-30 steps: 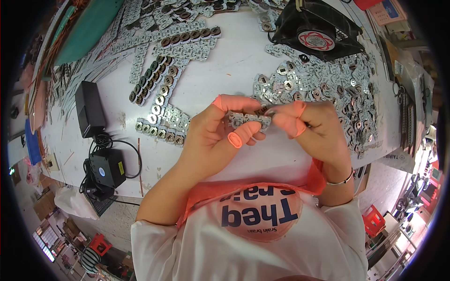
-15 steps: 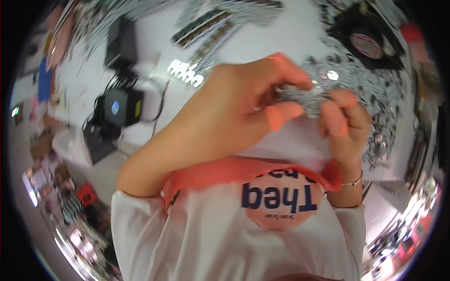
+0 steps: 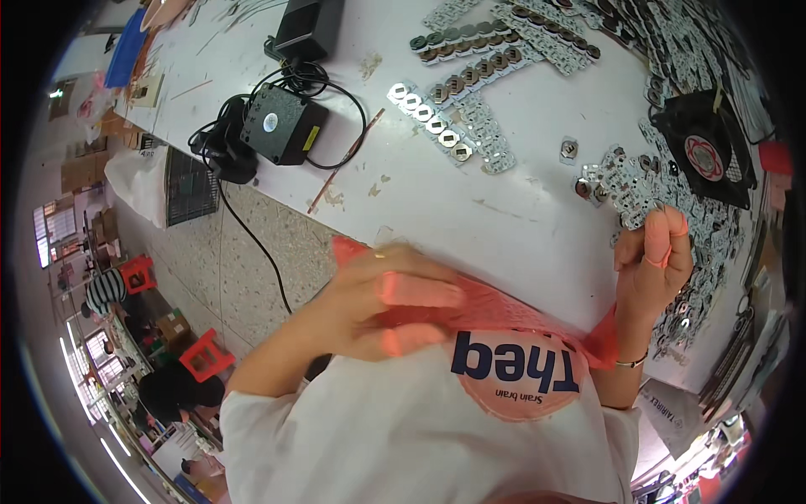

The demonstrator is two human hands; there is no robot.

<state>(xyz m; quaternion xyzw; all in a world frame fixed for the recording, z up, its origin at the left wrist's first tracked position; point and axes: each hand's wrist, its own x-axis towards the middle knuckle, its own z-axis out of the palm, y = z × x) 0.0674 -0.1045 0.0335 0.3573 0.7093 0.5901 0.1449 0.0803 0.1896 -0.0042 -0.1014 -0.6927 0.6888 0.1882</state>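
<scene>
The left hand (image 3: 374,307) gapes before a shiny red apron (image 3: 499,307). The right hand (image 3: 658,256), narrowed beside silver-grey circuit boards (image 3: 628,181), has unclear contents.

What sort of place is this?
Probably an electronics workshop: a heap of small circuit boards, strips of boards with round discs and a black fan share a white table.

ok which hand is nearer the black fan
Right. The right hand is closer to the person than the black fan, slightly left of it, not touching; the left hand is much farther left, by the red apron.
</scene>
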